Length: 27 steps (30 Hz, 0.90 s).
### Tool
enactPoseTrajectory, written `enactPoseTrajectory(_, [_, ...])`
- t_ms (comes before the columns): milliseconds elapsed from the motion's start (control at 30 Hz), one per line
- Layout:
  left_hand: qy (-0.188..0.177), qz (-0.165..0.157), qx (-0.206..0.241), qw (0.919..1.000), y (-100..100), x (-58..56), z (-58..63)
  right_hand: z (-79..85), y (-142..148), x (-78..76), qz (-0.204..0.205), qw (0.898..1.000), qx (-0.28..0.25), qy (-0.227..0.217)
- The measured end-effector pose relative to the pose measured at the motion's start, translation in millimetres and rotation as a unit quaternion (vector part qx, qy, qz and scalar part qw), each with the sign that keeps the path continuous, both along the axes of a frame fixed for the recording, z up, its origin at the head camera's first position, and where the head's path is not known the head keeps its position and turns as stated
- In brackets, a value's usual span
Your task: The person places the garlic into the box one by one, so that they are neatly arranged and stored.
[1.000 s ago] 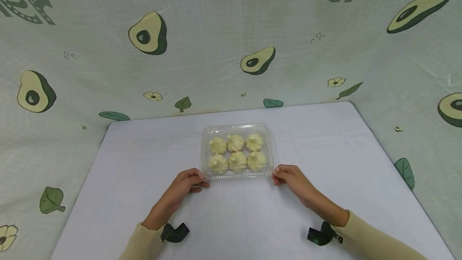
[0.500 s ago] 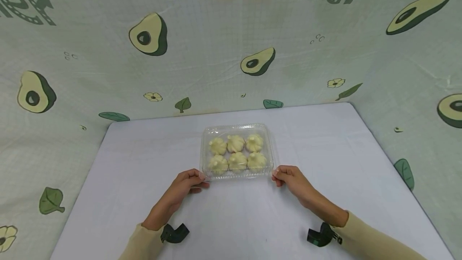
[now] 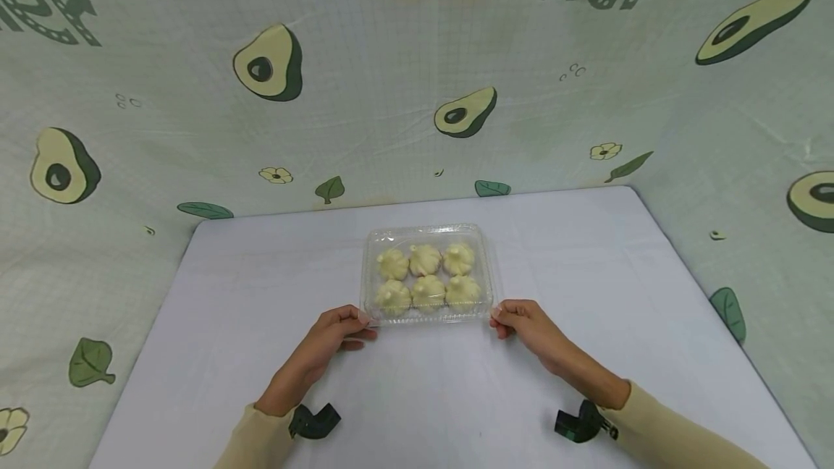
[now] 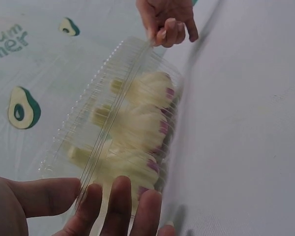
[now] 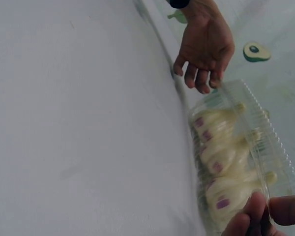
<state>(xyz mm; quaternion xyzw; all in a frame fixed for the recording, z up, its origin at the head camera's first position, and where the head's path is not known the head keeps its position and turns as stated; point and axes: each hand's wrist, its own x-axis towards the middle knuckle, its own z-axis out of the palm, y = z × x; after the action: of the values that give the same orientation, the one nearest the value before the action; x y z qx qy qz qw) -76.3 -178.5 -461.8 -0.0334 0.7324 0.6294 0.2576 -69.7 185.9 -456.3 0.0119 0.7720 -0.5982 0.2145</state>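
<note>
A clear plastic clamshell container (image 3: 422,235) lies on the white tabletop, closed, with several pale garlic bulbs (image 3: 425,259) in two rows inside. My left hand (image 3: 328,339) pinches the rim at its front left corner between thumb and index finger; the other fingers extend below the rim. At the front right corner my right hand (image 3: 526,326) pinches the rim between thumb and curled fingers. Purple patches show low on the bulbs (image 4: 137,125) through the ribbed wall in the left wrist view. From the right wrist, the container (image 5: 248,105) also appears with both hands at its rim.
The white-covered table (image 3: 567,252) ends at the back against a hanging cloth (image 3: 365,129) printed with avocados and leaves. Black wrist mounts (image 3: 316,420) hang beneath both beige sleeves (image 3: 677,425).
</note>
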Motion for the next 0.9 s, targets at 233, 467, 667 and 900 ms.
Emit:
enactPoseTrajectory(233, [-0.007, -0.005, 0.018, 0.9998, -2.2, -1.2, -0.4, 1.5, 3.7, -3.9, 0.031, 0.999, -0.004, 0.004])
enactPoseTrajectory(467, [-0.009, -0.009, 0.017, 0.9998, -3.0, -1.7, -1.0, 2.2, 2.6, -3.5, 0.030, 1.000, -0.004, 0.004])
enactPoseTrajectory(667, [-0.008, -0.003, 0.014, 0.9999, -2.0, -0.9, -1.9, 2.0, 1.7, -2.5, 0.021, 1.000, -0.006, 0.001])
enactPoseTrajectory(900, [-0.010, -0.009, 0.011, 0.9999, -1.9, 0.6, -2.8, 0.8, 2.0, -2.1, 0.022, 1.000, -0.003, 0.003])
